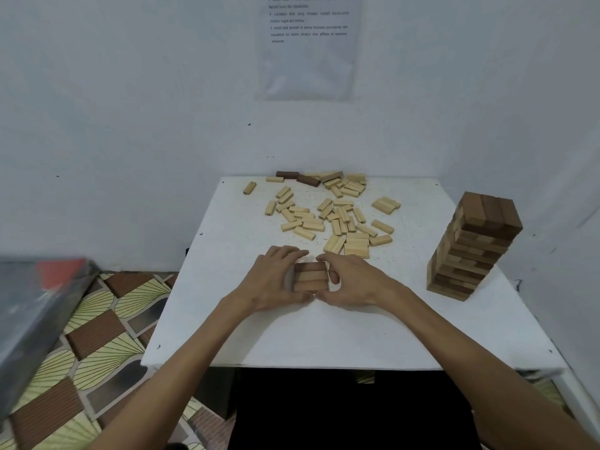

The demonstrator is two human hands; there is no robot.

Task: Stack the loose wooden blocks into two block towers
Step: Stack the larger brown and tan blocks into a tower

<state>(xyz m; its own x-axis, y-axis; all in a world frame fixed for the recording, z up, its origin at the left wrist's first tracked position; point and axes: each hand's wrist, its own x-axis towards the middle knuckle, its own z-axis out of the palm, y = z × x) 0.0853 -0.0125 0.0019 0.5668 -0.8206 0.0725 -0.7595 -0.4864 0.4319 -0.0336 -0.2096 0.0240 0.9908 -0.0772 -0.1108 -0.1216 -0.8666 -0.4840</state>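
Note:
A short stack of light wooden blocks [310, 276] stands on the white table [324, 332] near its middle, its top layer three blocks side by side. My left hand [276, 280] cups its left side and my right hand [350, 280] cups its right side, fingers curled round the stack's far edge and thumbs close together at its near edge. Behind the stack lie several loose light blocks [337, 219] scattered over the far half of the table, with two dark blocks [297, 177] at the back edge. A tall tower of darker blocks [472, 248] stands at the right.
The table sits in a corner of white walls, with a printed sheet [308, 43] on the back wall. A patterned floor [91, 345] lies to the left, and a grey object with a red patch [35, 306] lies blurred at the far left edge.

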